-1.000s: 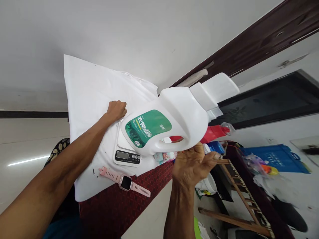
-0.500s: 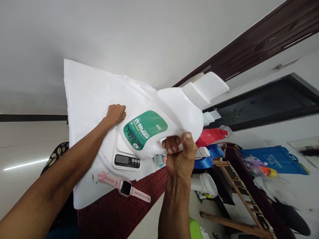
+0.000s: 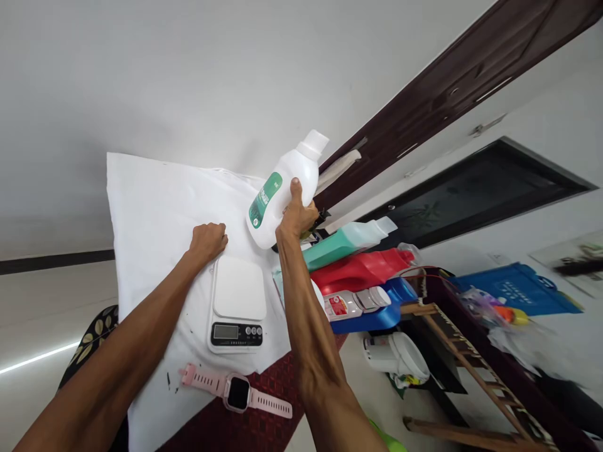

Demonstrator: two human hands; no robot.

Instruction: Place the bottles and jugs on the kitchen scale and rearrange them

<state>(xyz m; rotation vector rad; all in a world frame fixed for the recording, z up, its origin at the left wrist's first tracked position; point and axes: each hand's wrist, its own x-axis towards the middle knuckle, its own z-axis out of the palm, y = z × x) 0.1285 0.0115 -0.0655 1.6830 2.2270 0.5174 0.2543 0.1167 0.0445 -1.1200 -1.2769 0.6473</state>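
Head view: a white bottle [image 3: 272, 201] with a green label is gripped in the person's right hand [image 3: 299, 216], off the scale [image 3: 238, 304] and by the right edge of the white cloth [image 3: 157, 210]. The fingers wrap its handle side and the thumb lies up along the flank, presumably because so bulky a bottle is steadiest there. It tilts, cap toward the far right; whether its base touches the cloth cannot be told from here. The left hand [image 3: 207, 243] is drawn into a narrow fist just beyond the scale's far left corner, perhaps to brace the arm; the palm is hidden, so one cannot tell whether it encloses anything. The scale lies flat with its display [image 3: 226, 331] along its near edge, which likely suits reading from the person's side. A pink watch [image 3: 238, 393] straddles the cloth's near edge, one strap on the white, the other over the dark red cover [image 3: 257, 430]. Past the cloth's right edge, a green bottle [image 3: 336, 245], a red bottle [image 3: 362, 268], a small white-capped bottle [image 3: 352, 304] and a blue bottle [image 3: 399, 292] crowd side by side, probably grouped to stay within reach.
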